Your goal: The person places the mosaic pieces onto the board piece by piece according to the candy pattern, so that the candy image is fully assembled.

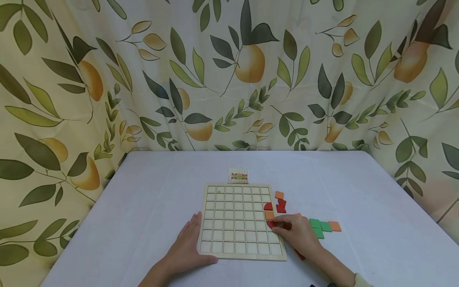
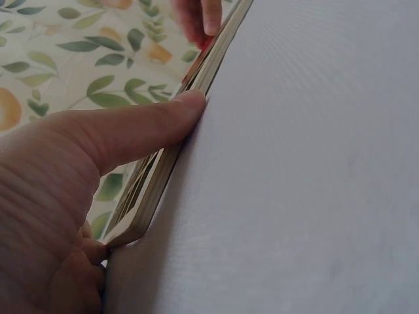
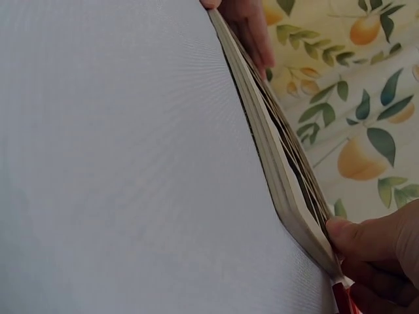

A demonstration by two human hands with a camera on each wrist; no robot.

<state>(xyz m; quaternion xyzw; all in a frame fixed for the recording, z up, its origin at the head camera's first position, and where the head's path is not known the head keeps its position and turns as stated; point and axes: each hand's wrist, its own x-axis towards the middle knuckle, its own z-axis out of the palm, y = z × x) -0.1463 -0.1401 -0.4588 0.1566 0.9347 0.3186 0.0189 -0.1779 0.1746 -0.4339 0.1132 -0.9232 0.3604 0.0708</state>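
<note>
A pale wooden grid board (image 1: 234, 225) lies on the table. Along its left side rests my left hand (image 1: 184, 248), fingers straight, with the thumb (image 2: 157, 124) against the front edge. At the right column my right hand (image 1: 300, 236) pinches a red curved piece (image 1: 270, 225) over a cell. Just above that piece an orange square (image 1: 269, 215) sits in the grid, and above it a red rounded piece (image 1: 268, 206). The right fingers hide part of the held piece. In the right wrist view, the right hand (image 3: 380, 245) is at the board's corner.
A small pattern card (image 1: 238, 175) lies behind the board. Right of the board are an orange square (image 1: 279, 195), red pieces (image 1: 281, 208), green pieces (image 1: 315, 224) and another orange square (image 1: 335, 226). A leaf-patterned curtain (image 1: 222, 79) hangs behind the white-covered table (image 1: 157, 191).
</note>
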